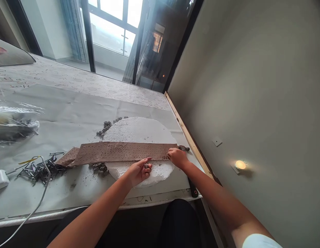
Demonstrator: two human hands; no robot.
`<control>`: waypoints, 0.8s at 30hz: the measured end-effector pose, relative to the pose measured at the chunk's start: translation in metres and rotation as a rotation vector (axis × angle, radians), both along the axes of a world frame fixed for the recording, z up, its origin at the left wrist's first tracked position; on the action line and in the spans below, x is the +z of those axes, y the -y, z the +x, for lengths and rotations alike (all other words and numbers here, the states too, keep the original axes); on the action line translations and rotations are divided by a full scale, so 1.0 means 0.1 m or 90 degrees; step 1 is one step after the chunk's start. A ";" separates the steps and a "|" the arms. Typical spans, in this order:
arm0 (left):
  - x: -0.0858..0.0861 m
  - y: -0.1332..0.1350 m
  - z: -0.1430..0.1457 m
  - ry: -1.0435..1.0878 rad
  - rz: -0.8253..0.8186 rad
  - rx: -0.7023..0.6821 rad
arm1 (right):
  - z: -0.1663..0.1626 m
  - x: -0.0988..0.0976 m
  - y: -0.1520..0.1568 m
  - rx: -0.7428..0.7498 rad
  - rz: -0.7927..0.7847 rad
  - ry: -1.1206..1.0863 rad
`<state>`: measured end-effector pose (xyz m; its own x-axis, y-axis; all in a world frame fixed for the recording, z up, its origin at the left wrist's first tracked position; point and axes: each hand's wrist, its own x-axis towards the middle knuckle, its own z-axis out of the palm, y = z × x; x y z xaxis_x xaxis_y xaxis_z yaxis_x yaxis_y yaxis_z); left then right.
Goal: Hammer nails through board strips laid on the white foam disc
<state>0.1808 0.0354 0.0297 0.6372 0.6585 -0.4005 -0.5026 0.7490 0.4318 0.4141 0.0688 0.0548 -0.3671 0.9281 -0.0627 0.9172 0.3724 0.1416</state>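
A long brown strip (pixel 124 151) dotted with small holes lies across a white foam disc (pixel 139 129). Above the disc's lower part is my left hand (pixel 139 172), palm up, its fingers curled around a few small shiny metal pieces (pixel 146 166), perhaps nails or screws. My right hand (pixel 178 157) is closed in a pinch against the strip's right end; whatever is between its fingertips is hidden. Small dark bits (pixel 165 157) sit on the strip beside those fingertips. A hammer (pixel 184 148) lies partly hidden under my right forearm, its black handle end showing near the table edge.
A pile of long nails or screws (pixel 38 170) lies at the left beside a white power strip (pixel 0 179) and its cable. Grey crumbled lumps (pixel 105 127) border the disc. Further left is a clear plastic bag (pixel 15 125). A wooden rail (pixel 188 134) runs along the right wall.
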 end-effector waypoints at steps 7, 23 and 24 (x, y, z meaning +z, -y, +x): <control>0.00 0.00 0.00 0.011 0.001 -0.010 | -0.04 -0.03 -0.01 0.038 -0.028 0.092; 0.00 -0.01 0.01 0.000 -0.001 -0.003 | -0.04 0.07 -0.02 -0.018 -0.016 0.014; 0.01 0.00 0.01 -0.003 0.003 0.000 | -0.03 0.07 -0.02 -0.022 -0.016 -0.002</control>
